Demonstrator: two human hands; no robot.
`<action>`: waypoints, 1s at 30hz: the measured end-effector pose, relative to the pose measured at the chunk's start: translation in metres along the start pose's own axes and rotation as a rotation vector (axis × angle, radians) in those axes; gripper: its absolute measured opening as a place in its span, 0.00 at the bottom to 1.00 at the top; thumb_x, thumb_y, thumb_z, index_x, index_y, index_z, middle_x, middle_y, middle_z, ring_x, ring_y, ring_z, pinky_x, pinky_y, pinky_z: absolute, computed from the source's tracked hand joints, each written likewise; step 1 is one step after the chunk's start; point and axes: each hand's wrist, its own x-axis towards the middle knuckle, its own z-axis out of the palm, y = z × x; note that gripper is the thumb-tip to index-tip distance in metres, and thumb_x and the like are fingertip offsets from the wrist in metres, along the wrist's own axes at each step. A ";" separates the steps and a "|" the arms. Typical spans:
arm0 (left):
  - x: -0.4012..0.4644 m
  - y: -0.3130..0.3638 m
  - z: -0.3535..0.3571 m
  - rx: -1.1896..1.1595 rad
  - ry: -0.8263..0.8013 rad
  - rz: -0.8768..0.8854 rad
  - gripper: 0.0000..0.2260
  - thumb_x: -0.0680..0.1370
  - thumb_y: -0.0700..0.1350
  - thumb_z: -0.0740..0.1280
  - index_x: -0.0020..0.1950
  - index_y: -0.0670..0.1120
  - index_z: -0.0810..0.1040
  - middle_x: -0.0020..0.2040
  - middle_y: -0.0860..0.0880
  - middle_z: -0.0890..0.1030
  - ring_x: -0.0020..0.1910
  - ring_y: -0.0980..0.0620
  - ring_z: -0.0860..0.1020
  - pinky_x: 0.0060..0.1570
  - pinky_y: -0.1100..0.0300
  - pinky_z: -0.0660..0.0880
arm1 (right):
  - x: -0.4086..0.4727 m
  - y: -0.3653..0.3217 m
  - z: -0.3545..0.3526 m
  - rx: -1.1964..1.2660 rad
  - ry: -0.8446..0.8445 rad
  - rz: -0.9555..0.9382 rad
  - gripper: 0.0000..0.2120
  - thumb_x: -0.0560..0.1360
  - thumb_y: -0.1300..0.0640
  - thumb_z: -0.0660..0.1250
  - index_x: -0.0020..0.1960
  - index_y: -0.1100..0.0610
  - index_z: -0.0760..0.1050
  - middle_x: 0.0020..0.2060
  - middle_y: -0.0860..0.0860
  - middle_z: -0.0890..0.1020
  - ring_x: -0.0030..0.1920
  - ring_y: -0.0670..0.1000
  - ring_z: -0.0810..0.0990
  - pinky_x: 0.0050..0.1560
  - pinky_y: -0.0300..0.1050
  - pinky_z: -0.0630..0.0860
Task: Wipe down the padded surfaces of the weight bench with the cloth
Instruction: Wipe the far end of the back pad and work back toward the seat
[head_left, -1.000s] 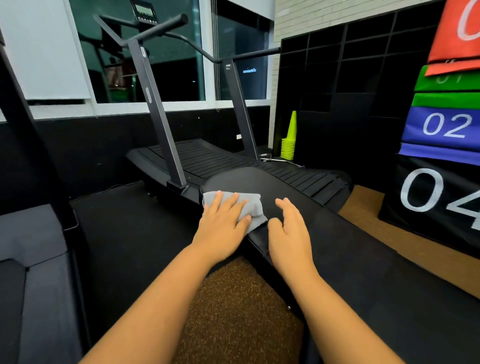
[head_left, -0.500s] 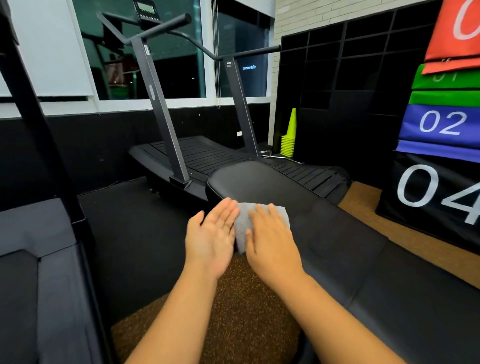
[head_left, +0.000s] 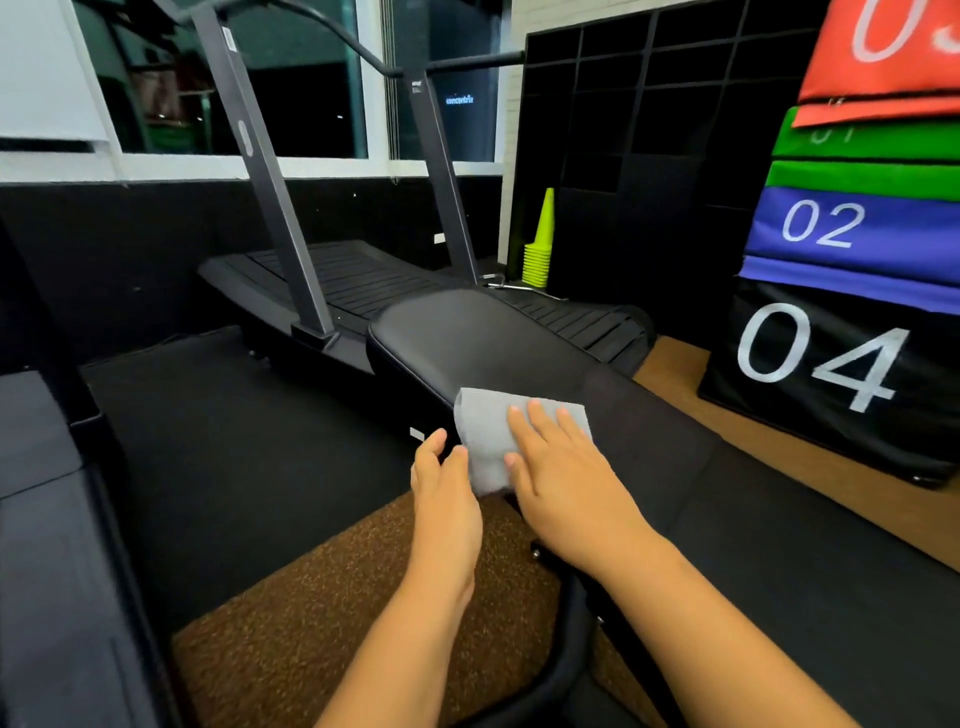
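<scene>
A view looking down from a person's head at two bare forearms reaching forward over a black padded weight bench (head_left: 519, 343) in a gym. The bench runs from the near right to the middle of the scene, where its rounded far end sits. A grey cloth (head_left: 488, 431) lies on the left edge of the padding, partly draped over the side. The right hand (head_left: 566, 478) lies flat on the cloth with fingers straight and spread, pressing it against the pad. The left hand (head_left: 447, 493) is just left of the cloth at the bench's edge, relaxed and holding nothing, its fingertips close to the hanging part of the cloth; whether they touch it is unclear.

Beyond the bench stands a curved black treadmill (head_left: 363, 280) with grey uprights and a handrail, set before dark windows. A stack of neon yellow cones (head_left: 541, 244) stands on the floor at the far right of the treadmill, beside a black cubby shelf (head_left: 649, 130). At the right edge is a stack of soft plyo boxes (head_left: 852, 234) in orange, green, blue and black, marked with white numbers including 02 and 04. The floor is black rubber matting with a brown speckled section under the arms.
</scene>
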 end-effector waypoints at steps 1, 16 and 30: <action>-0.002 0.000 0.002 0.037 -0.003 0.010 0.19 0.83 0.47 0.56 0.75 0.53 0.63 0.73 0.54 0.64 0.64 0.59 0.66 0.59 0.60 0.63 | -0.005 0.006 -0.007 0.069 -0.030 0.064 0.25 0.84 0.48 0.47 0.79 0.54 0.51 0.79 0.52 0.53 0.78 0.56 0.50 0.75 0.48 0.49; 0.002 -0.025 0.028 0.012 -0.195 -0.193 0.51 0.66 0.70 0.70 0.80 0.52 0.50 0.76 0.54 0.62 0.73 0.51 0.65 0.72 0.50 0.64 | 0.050 0.077 -0.017 0.028 -0.090 0.259 0.29 0.81 0.40 0.50 0.77 0.54 0.57 0.78 0.54 0.55 0.77 0.60 0.51 0.74 0.59 0.51; 0.011 -0.031 0.025 -0.163 -0.308 -0.292 0.20 0.78 0.54 0.68 0.67 0.45 0.74 0.58 0.48 0.83 0.55 0.51 0.82 0.50 0.57 0.78 | 0.044 0.111 -0.020 -0.010 -0.159 0.234 0.27 0.83 0.44 0.45 0.80 0.51 0.47 0.79 0.49 0.47 0.79 0.55 0.43 0.75 0.60 0.43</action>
